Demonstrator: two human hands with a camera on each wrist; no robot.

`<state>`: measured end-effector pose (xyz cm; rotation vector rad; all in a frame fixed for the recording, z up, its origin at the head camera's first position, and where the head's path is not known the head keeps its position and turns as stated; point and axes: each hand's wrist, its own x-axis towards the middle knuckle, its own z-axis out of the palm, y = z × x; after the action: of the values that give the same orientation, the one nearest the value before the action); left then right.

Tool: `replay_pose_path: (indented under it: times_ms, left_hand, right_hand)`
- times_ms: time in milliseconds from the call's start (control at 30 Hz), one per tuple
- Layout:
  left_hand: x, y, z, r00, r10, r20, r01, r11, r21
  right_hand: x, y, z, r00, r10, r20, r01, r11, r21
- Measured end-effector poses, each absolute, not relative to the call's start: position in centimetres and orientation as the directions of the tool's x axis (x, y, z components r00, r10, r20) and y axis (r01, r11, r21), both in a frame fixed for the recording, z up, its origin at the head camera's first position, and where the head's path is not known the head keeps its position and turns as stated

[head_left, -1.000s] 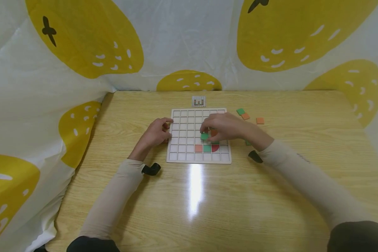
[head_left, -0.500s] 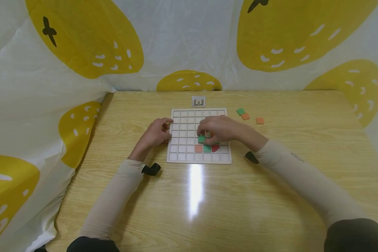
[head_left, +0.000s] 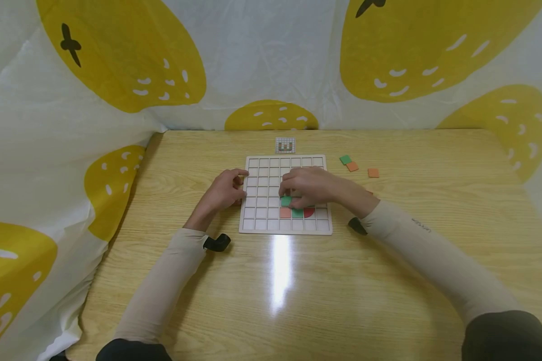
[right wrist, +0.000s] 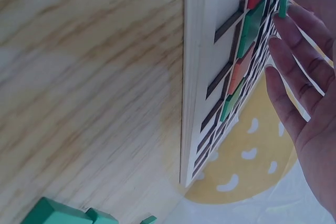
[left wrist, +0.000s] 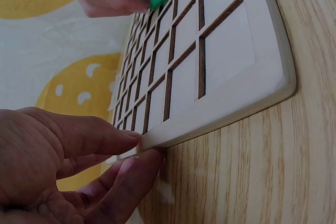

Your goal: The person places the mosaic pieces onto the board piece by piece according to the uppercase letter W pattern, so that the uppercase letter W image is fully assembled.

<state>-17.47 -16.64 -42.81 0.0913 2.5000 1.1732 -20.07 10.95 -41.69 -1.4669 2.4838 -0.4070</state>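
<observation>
A white grid board point(head_left: 255, 225) lies on the wooden table. My left hand point(head_left: 225, 189) pinches its left rim, the thumb on the edge in the left wrist view. Over the board's middle, my right hand point(head_left: 316, 184) pinches a green square tile point(head_left: 286, 201) between thumb and fingers. In the right wrist view this green tile point(right wrist: 283, 2) stands on edge at the fingertips. Just below it, in one row, sit an orange tile point(head_left: 285, 213), a green tile point(head_left: 297, 213) and a red rounded tile point(head_left: 308, 212). The right hand hides part of the board's right side.
Behind the board lies a small pattern card point(head_left: 285, 145). To the right are a loose green tile point(head_left: 345, 159), an orange tile point(head_left: 352, 166) touching it and another orange tile point(head_left: 373, 173). A printed cloth point(head_left: 271, 65) hangs along the back and left.
The right hand has shifted slightly left and down with the green tile, which now overlaps the cell directly above the orange tile. The left hand stays on the rim.
</observation>
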Motion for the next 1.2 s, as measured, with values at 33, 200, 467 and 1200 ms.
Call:
replay_pose_path:
  times_ms: [33, 200, 467, 1200]
  left_hand:
    - [-17.5, -16.6, -42.8, -0.927, 0.215, -0.307, -0.098, 0.651, 0.753]
    - [-17.5, -16.6, -42.8, -0.927, 0.218, -0.304, -0.094, 0.65, 0.754]
    - [-17.5, -16.6, -42.8, -0.927, 0.223, -0.301, -0.091, 0.646, 0.758]
    - [-17.5, -16.7, -42.6, -0.924, 0.216, -0.315, -0.107, 0.645, 0.757]
  right_hand:
    - [-20.1, 10.9, -41.7, -0.471, -0.88, -0.052, -0.818, 0.459, -0.346]
    - [-20.0, 10.9, -41.6, -0.469, -0.882, -0.054, -0.823, 0.459, -0.335]
    - [-20.0, 11.0, -41.9, -0.48, -0.875, -0.057, -0.826, 0.473, -0.305]
    - [-20.7, 17.0, -42.1, -0.61, -0.792, 0.019, -0.751, 0.571, -0.331]
